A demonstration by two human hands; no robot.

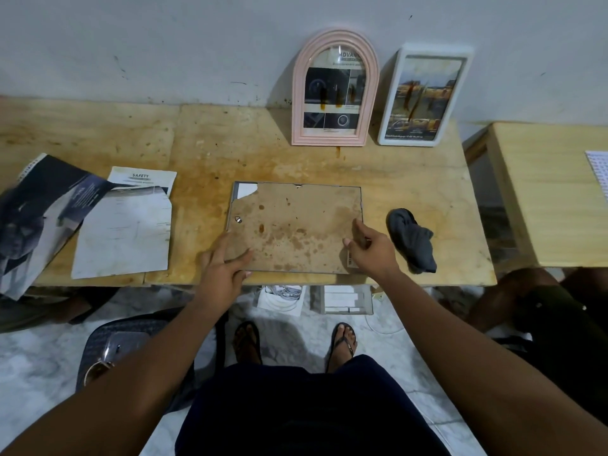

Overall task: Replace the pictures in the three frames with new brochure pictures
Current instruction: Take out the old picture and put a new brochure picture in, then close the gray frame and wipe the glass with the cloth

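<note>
Third frame face down, its back being worked at the right edge.

The flat frame (296,228) lies back-up at the near middle of the table (204,143); the pink arched frame (332,90) and white frame (424,97) stand by the far wall showing brochure pictures. The left hand (223,261) presses spread, straight fingers on the near-left corner. The right hand (371,248) bends over the right edge; whether it pinches a clip I cannot tell. Next, I judge, the edge clips need careful fingertip work.

Three frames (pink arched frame (329,90), white frame (424,97), face-down frame (296,225)), two hands (223,268) (371,250), one grey cloth (411,240), two tables (329,166) (543,192)
</note>
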